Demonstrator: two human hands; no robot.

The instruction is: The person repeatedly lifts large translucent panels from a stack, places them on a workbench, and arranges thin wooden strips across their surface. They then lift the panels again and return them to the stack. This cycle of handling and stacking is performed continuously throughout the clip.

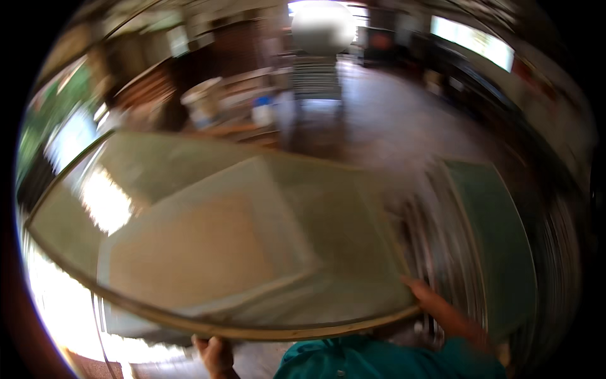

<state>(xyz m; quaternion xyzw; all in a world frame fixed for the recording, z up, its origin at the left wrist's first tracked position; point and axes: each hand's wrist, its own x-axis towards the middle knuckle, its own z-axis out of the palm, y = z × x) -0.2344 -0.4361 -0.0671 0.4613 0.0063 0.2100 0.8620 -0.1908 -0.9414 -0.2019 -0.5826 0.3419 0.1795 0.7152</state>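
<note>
A large wood-edged screen frame [334, 246] spans most of the view in front of me, its greenish, partly see-through sheet marked with a tan rectangle inside a pale border. My left hand [214, 355] is closed on the near wooden edge from below, left of my body. At the right end, my right hand [424, 297] grips the frame's side near its corner, with the fingertips partly hidden. The frame is tilted, and bright light shines on its left part. Motion blurs much of the picture.
Another dark green framed panel [495, 246] stands on the right beside blurred upright edges. Farther off are a grey slatted stack [317, 79], a pale bucket [203, 101] and a white container with a blue top [262, 112]. A long dark bench [480, 88] runs along the right wall.
</note>
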